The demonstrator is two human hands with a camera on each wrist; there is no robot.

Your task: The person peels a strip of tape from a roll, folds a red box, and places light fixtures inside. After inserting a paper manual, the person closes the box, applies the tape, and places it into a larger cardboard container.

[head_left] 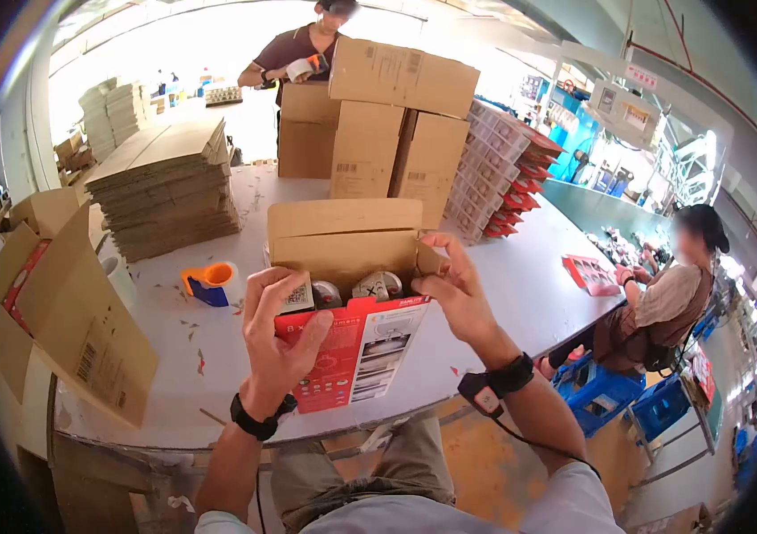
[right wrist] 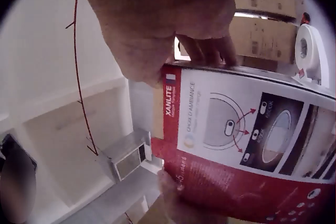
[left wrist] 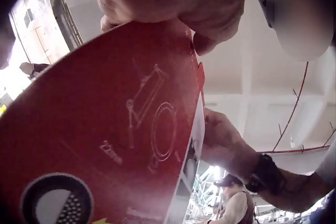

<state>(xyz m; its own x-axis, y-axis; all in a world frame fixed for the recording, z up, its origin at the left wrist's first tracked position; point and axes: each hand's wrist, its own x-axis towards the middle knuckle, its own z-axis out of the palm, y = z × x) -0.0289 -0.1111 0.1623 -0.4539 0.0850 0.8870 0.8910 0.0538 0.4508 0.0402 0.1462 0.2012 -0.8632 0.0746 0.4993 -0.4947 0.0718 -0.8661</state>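
Note:
A red and white printed carton (head_left: 329, 374) stands at the table's near edge, its tall brown back flap (head_left: 347, 218) raised. Round silver items (head_left: 378, 285) show inside the mouth. My left hand (head_left: 276, 334) grips the left side, thumb over the red front and fingers at the top rim by a QR-code label (head_left: 298, 298). With thumb and fingers, my right hand (head_left: 463, 298) pinches the top right corner by the small side flap (head_left: 430, 258). In the right wrist view the carton's printed face (right wrist: 236, 129) lies right below that hand; in the left wrist view the red side (left wrist: 115, 103) fills much of the picture.
An open brown carton (head_left: 85, 329) stands at the left. A tape dispenser (head_left: 209, 283) and stacked flat cardboard (head_left: 165, 191) are behind it. Closed cartons (head_left: 405, 76) and stacked white trays (head_left: 494, 169) stand at the back. One person (head_left: 307, 44) stands behind, another (head_left: 672, 294) sits right.

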